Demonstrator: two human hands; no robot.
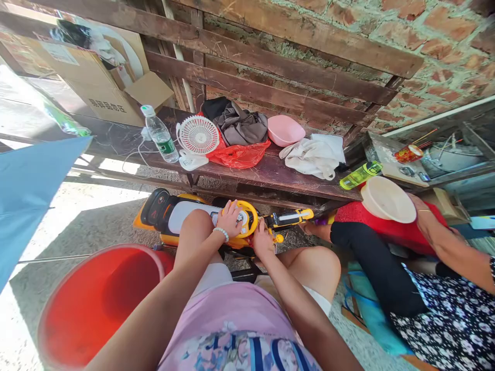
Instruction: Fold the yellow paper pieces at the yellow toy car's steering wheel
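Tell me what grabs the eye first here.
Both hands meet on a yellow steering wheel of a toy car at centre: left hand over it, right hand at its rim. A big red tub fills the lower left; a white fan stands on the wooden bench behind.

Wall: rough red brick wall [444, 46] behind dark wooden planks [270, 67], a white pipe [181, 62] running up it | Furniture: worn dark wooden counter [278, 178] along the wall | Floor: gritty grey concrete floor [88, 221] | Light: hard sunlight in patches at left, shade under the counter | Corner: cardboard boxes [96, 87] stacked at left
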